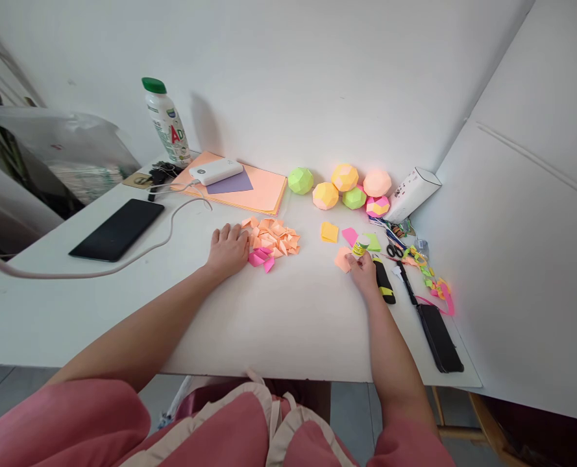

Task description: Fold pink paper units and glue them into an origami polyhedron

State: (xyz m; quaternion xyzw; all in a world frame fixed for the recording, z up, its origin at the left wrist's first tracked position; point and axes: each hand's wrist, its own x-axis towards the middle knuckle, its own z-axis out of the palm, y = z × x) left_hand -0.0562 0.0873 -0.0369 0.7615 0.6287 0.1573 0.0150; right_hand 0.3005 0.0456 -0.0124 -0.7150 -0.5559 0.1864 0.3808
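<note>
My left hand (230, 250) lies flat on the table with its fingers out, at the left edge of a pile of folded peach paper pieces (278, 237). Several folded pink pieces (260, 257) lie in front of that pile. My right hand (363, 269) has its fingers closed at the right edge of a small peach paper (342, 259); the fingertips are partly hidden. Just beyond those fingers is a small yellow-green labelled container (360, 246), its lower part covered. Orange paper squares (330, 232), pink paper (350, 236) and green paper (374, 242) surround it.
Faceted paper balls (345, 178) line the wall beside a white box (413, 193). Right: a black-and-yellow cutter (384, 280), scissors (394, 250), a black phone (439, 337). Left: a tablet (117, 229), cable, power bank (216, 171) on peach sheets (266, 187), a bottle (166, 123).
</note>
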